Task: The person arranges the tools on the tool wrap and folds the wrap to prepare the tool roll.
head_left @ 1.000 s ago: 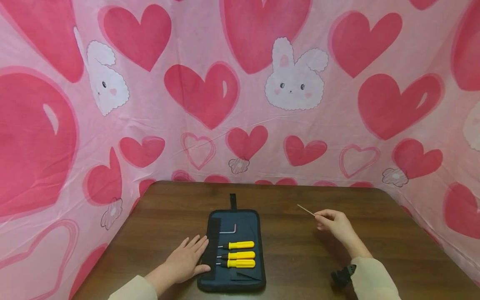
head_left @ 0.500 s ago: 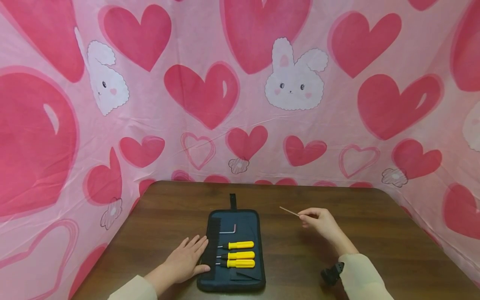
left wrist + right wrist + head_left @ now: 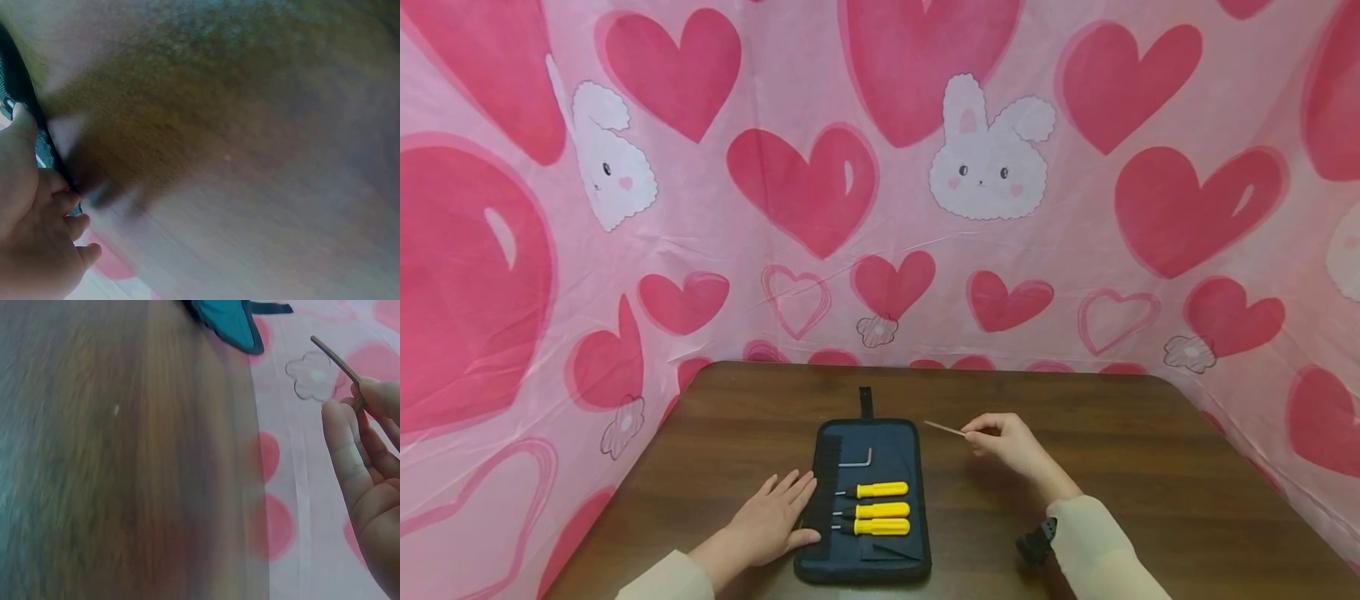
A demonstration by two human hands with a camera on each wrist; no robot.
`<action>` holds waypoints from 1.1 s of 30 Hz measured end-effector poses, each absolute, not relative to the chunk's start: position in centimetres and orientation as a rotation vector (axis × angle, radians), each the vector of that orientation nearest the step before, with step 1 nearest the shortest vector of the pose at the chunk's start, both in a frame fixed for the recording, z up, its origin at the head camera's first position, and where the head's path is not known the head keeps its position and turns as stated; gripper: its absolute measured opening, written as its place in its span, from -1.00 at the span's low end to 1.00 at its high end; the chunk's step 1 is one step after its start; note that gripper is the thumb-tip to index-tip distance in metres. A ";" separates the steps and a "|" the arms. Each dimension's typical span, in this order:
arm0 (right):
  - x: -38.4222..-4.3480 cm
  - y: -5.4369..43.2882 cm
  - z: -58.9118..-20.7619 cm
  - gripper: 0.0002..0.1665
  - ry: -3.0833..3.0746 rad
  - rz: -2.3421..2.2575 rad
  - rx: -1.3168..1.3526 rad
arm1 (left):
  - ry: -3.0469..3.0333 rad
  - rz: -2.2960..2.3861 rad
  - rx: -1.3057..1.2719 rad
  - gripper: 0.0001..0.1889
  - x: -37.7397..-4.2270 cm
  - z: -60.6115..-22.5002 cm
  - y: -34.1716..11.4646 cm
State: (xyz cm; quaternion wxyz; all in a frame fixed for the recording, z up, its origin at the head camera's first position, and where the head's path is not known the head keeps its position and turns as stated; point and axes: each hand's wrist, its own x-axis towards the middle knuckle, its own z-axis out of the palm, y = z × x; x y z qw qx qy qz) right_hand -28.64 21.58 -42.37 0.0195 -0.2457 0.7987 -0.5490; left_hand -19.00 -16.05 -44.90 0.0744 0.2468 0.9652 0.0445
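Note:
A dark blue tool pouch [image 3: 891, 446] lies unfolded on the table. My left hand [image 3: 767, 518] rests flat on its left edge, fingers extended; the left wrist view shows that hand [image 3: 37, 212] at the pouch's border. Three screwdrivers with yellow handles [image 3: 882, 510] sit in the pouch's slots, below an L-shaped hex key [image 3: 859, 462]. Just right of the pouch's top corner, my right hand [image 3: 1011, 442] pinches a second, thin hex key [image 3: 945, 428] above the table. Its long arm points left toward the pouch. In the right wrist view this hex key [image 3: 335, 359] bends at the fingertips.
A black strap [image 3: 867, 403] sticks out from the pouch's top. The brown wooden table [image 3: 737, 417] ends at a pink cloth [image 3: 895, 225] with hearts and rabbits, which hangs behind and on both sides. A black device [image 3: 1036, 542] is on the right wrist.
My right hand has moved left with the hex key, from the table's right part to close beside the pouch. The left hand and the pouch have stayed in place.

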 end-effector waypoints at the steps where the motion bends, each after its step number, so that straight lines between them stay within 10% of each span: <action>1: -28.8 21.3 -42.4 -0.70 2.472 -1.705 -0.820 | 2.897 0.137 0.742 -0.19 -19.0 -44.9 -16.1; 33: -28.4 12.7 -42.7 -0.87 2.396 -1.373 -0.973 | 2.908 0.126 0.749 -0.17 -19.1 -45.1 -16.1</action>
